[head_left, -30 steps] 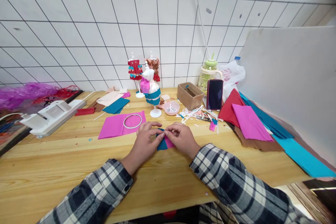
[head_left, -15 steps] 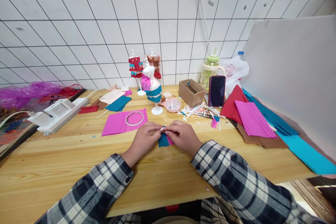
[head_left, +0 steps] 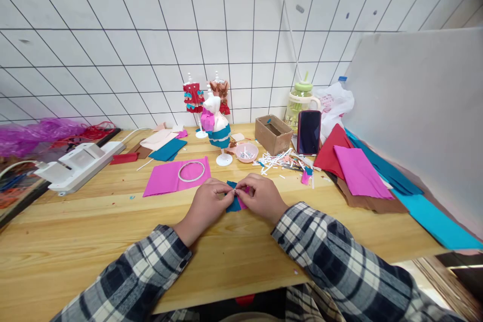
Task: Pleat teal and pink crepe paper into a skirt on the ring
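Note:
My left hand (head_left: 207, 205) and my right hand (head_left: 264, 198) meet fingertip to fingertip over a small piece of teal crepe paper (head_left: 234, 205). A magenta bit (head_left: 242, 203) shows beside it, under my right fingers. Both hands are closed in a pinch on this little paper piece; my fingers cover its upper middle. Beyond my left hand lies a magenta paper sheet (head_left: 162, 179) with a silvery ring (head_left: 191, 171) on it. Past my fingertips stands a small white dress form (head_left: 213, 122) wearing white, magenta and teal paper.
A pink bowl (head_left: 247, 153), white paper strips (head_left: 274, 162), a cardboard box (head_left: 273, 136) and a phone (head_left: 308, 132) stand behind my hands. Folded coloured papers (head_left: 360, 171) lie at right. At left is a white power strip (head_left: 81, 168); two more dressed forms (head_left: 193, 97) stand behind.
My fingertips have drawn closer together over the teal paper. A small white bit that showed between them is now hardly visible. The whole view has shifted slightly.

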Available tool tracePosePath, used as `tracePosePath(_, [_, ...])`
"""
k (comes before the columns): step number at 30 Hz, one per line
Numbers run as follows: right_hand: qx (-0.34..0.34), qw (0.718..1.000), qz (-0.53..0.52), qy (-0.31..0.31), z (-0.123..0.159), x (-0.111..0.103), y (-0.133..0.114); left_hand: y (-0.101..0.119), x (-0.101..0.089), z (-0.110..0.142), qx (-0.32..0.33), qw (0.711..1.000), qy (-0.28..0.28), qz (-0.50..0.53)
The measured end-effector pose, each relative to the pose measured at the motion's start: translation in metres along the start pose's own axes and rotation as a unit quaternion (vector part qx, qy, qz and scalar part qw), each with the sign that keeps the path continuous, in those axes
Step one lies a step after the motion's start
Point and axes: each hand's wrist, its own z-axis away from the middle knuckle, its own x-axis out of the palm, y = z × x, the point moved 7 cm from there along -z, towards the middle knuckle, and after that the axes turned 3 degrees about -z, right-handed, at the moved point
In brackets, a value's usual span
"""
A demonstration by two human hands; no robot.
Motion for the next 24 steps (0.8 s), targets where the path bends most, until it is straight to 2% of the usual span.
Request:
tracePosePath(5, [0.004, 1.000, 0.022, -0.015, 0.001, 0.004, -0.003, 0.002, 0.005, 0.001, 0.002, 1.000, -0.021, -0.002])
tracePosePath(8, [0.021, 1.000, 0.011, 0.007, -0.001, 0.004, 0.000, 0.000, 0.004, 0.002, -0.003, 1.000, -0.017, 0.005])
tracePosePath(12, [0.049, 0.997, -0.005, 0.062, -0.005, -0.007, 0.012, -0.002, 0.001, 0.002, 0.004, 0.999, 0.000, 0.033])
tracePosePath(17, [0.122, 0.991, -0.028, 0.053, -0.006, -0.016, 0.034, -0.003, -0.003, 0.002, 0.016, 0.998, 0.015, 0.067])
tracePosePath(19, [0.134, 0.990, 0.002, 0.034, -0.007, -0.016, 0.040, -0.004, -0.005, 0.002, 0.016, 0.997, 0.018, 0.067])
tracePosePath(24, [0.136, 0.986, 0.025, 0.090, -0.006, -0.024, 0.053, -0.005, -0.006, 0.000, 0.016, 0.998, 0.016, 0.062])
